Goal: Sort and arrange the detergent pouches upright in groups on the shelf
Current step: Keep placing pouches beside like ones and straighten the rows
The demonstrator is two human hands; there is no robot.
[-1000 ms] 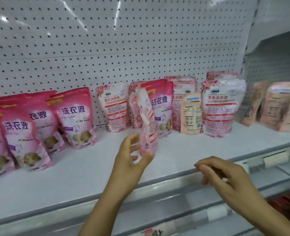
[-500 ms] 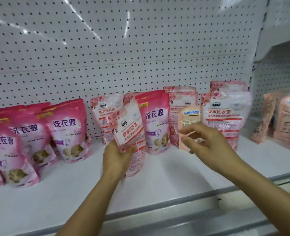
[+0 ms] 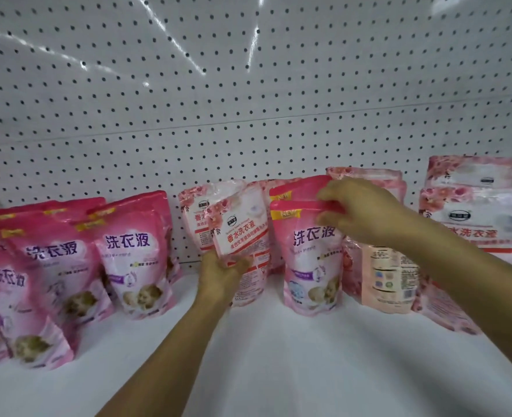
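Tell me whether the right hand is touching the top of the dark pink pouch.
Touching. The head view shows the right hand pinching the top edge of the dark pink pouch, fingers over its upper seal.

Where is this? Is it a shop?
Most likely a shop aisle. A white shelf holds many matching pink detergent pouches facing out in rows, with a white pegboard wall behind, as shops use. The left hand and right hand are arranging them.

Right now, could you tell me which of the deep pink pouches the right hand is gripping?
The right hand pinches the top of the deep pink pouch standing mid-shelf among pale floral pouches; the other deep pink pouches stand untouched at left.
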